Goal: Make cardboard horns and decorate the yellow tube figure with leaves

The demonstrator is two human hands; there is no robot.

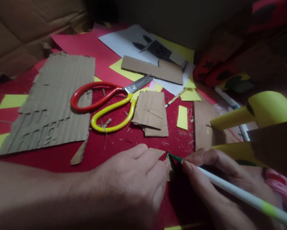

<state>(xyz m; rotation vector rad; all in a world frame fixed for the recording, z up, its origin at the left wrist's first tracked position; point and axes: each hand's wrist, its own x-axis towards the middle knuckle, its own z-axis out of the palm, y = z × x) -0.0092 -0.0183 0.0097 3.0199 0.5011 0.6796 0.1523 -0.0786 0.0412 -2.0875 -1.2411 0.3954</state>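
My right hand [217,179] grips a felt-tip pen [236,188] with a white barrel and a green tip. The tip touches a small cut piece of cardboard [170,175], where a dark green mark shows. My left hand [136,174] presses that piece down, its fingers together and covering most of it. Just beyond my hands lie stacked cardboard rectangles [150,110]. Scissors [131,89] with one red and one yellow handle rest partly on a large corrugated cardboard sheet [57,92], blades pointing away.
Across the back are red paper [85,48], a white sheet [119,40] with dark shapes, and a cardboard strip [143,68]. A yellow paper tube construction [273,105] stands at right, near a pink object [280,182]. Scraps litter the red surface [114,143].
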